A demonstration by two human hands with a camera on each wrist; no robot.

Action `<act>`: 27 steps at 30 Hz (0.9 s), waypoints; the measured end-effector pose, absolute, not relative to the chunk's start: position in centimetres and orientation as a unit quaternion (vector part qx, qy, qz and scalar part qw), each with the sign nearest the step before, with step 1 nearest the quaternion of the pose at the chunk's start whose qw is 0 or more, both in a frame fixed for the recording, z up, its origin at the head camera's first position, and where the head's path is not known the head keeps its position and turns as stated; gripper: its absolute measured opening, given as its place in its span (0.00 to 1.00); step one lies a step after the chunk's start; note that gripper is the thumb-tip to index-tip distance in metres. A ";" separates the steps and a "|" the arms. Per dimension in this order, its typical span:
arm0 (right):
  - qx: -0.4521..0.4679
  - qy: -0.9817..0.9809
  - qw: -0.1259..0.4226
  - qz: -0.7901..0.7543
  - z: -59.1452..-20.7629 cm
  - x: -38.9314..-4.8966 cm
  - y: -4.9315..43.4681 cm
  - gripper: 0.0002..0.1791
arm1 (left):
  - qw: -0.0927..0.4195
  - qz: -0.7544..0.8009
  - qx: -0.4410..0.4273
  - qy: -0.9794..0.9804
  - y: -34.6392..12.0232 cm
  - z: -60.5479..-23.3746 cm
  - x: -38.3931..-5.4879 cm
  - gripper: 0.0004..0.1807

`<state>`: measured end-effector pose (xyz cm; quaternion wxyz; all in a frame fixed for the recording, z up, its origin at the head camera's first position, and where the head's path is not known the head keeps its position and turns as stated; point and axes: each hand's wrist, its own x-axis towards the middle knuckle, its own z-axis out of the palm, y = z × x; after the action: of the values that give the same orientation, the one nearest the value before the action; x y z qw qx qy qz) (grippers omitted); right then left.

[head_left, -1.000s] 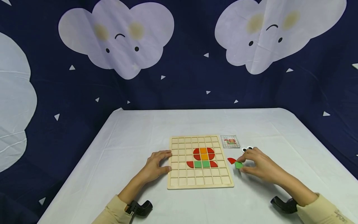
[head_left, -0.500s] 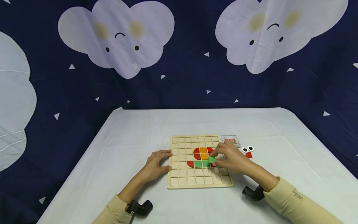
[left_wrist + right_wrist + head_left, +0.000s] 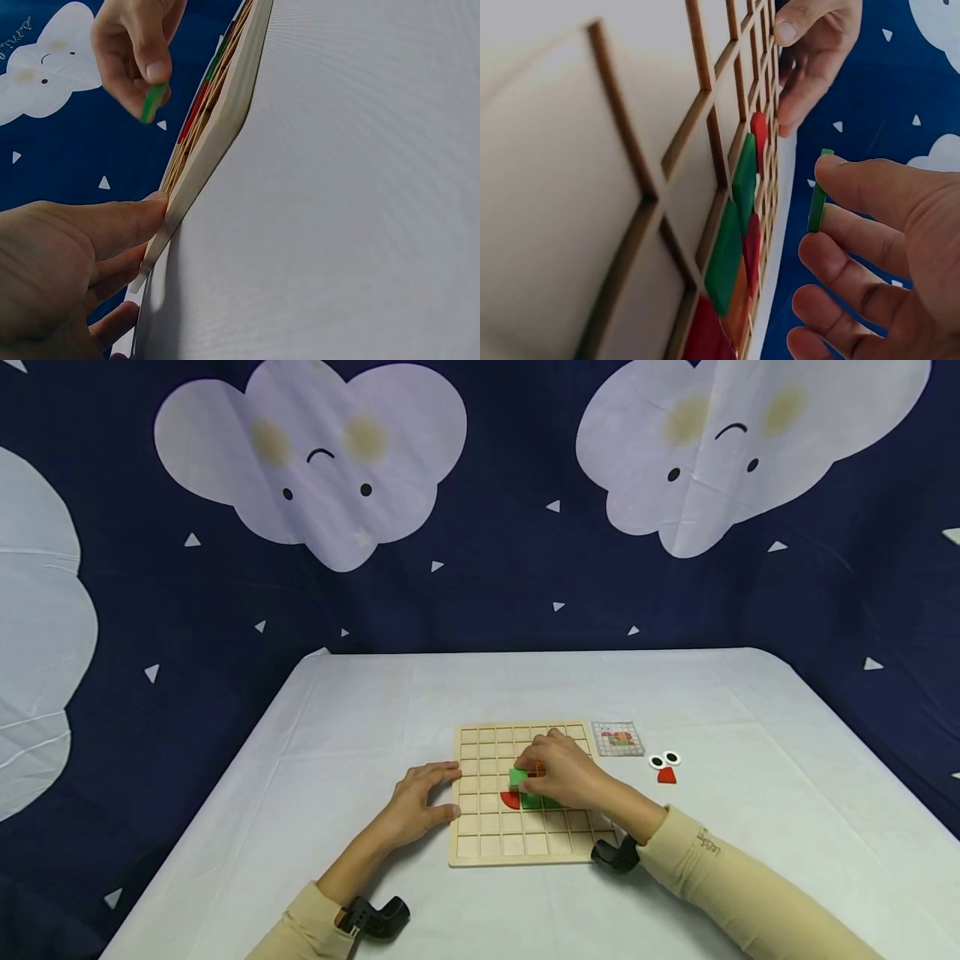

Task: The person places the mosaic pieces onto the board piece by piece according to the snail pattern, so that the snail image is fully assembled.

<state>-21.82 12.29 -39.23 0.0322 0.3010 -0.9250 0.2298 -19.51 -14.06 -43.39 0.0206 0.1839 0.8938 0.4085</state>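
Note:
My right hand (image 3: 566, 774) pinches a small green square tile (image 3: 517, 778) between thumb and index finger, above a gridded wooden board (image 3: 487, 846). In the right wrist view the tile (image 3: 818, 202) is seen edge-on, apart from the board. Below the hand, a red quarter-circle piece (image 3: 511, 800) and green tiles (image 3: 531, 802) lie in the grid; other red and orange pieces are mostly covered by the hand. My left hand (image 3: 422, 806) touches the board's left edge with its thumb and fingertips. In the left wrist view its thumb (image 3: 135, 225) lies against the board's rim.
A small pattern card (image 3: 618, 739) lies by the board's upper right corner. Right of it are two round eye pieces (image 3: 665, 760) and a red piece (image 3: 667, 775). A white cloth covers the table (image 3: 375, 710); a dark cloud-print curtain (image 3: 510, 593) hangs behind.
My right hand has carried the green tile from right of the board leftward over the pieces in the grid. The loose red piece now lies by the eye pieces. My left hand stays put.

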 end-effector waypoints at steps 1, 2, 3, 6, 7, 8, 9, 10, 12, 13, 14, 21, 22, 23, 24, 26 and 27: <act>0.303 -0.925 0.031 0.227 -39.3 -22.0 12.1 0.12 | 0.021 0.409 0.184 0.894 -14.1 -43.4 -19.5 0.28; 0.302 -0.926 0.029 0.226 -39.4 -22.1 11.8 0.12 | 0.021 0.409 0.184 0.894 -14.1 -43.4 -19.5 0.28; 0.301 -0.927 0.027 0.224 -39.4 -22.2 11.6 0.12 | 0.021 0.409 0.184 0.893 -14.1 -43.4 -19.5 0.28; 0.295 -0.931 0.022 0.214 -39.6 -22.4 11.1 0.11 | 0.021 0.410 0.183 0.893 -14.1 -43.4 -19.5 0.28; 0.293 -0.933 0.022 0.210 -39.7 -22.5 11.0 0.11 | 0.021 0.411 0.182 0.893 -14.1 -43.4 -19.5 0.28; 0.291 -0.934 0.020 0.206 -39.7 -22.6 10.8 0.11 | 0.021 0.411 0.181 0.893 -14.1 -43.4 -19.5 0.28; 0.290 -0.935 0.019 0.202 -39.8 -22.6 10.7 0.11 | 0.021 0.410 0.180 0.894 -14.1 -43.4 -19.5 0.28; 0.290 -0.936 0.017 0.198 -39.8 -22.7 10.6 0.11 | 0.021 0.410 0.180 0.894 -14.0 -43.4 -19.5 0.28; 0.290 -0.938 0.016 0.191 -39.9 -22.8 10.5 0.11 | 0.020 0.408 0.179 0.895 -14.0 -43.4 -19.5 0.27; 0.291 -0.938 0.015 0.188 -39.9 -22.8 10.4 0.11 | 0.020 0.407 0.179 0.895 -14.0 -43.4 -19.5 0.27; 0.291 -0.939 0.013 0.185 -39.9 -22.9 10.4 0.11 | 0.020 0.406 0.180 0.896 -14.0 -43.4 -19.5 0.27; 0.291 -0.939 0.004 0.182 -40.1 -23.0 10.3 0.11 | 0.020 0.407 0.181 0.895 -14.0 -43.3 -19.5 0.28; 0.291 -0.939 0.003 0.182 -40.1 -23.0 10.3 0.11 | 0.020 0.407 0.181 0.895 -14.0 -43.3 -19.5 0.28; 0.291 -0.939 0.003 0.182 -40.1 -23.0 10.3 0.11 | 0.020 0.406 0.181 0.896 -14.0 -43.3 -19.5 0.28; 0.291 -0.939 0.003 0.182 -40.1 -23.0 10.3 0.11 | 0.020 0.406 0.180 0.896 -14.0 -43.3 -19.5 0.28; 0.291 -0.940 0.003 0.181 -40.0 -23.0 10.3 0.11 | 0.020 0.405 0.179 0.896 -14.0 -43.3 -19.5 0.28; 0.291 -0.939 0.002 0.181 -40.0 -23.0 10.3 0.11 | 0.020 0.404 0.179 0.897 -14.0 -43.3 -19.5 0.28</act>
<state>-22.99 10.30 -40.03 0.0025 0.2910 -0.9395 0.1807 -19.51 -14.03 -43.31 0.0204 0.1791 0.8966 0.4045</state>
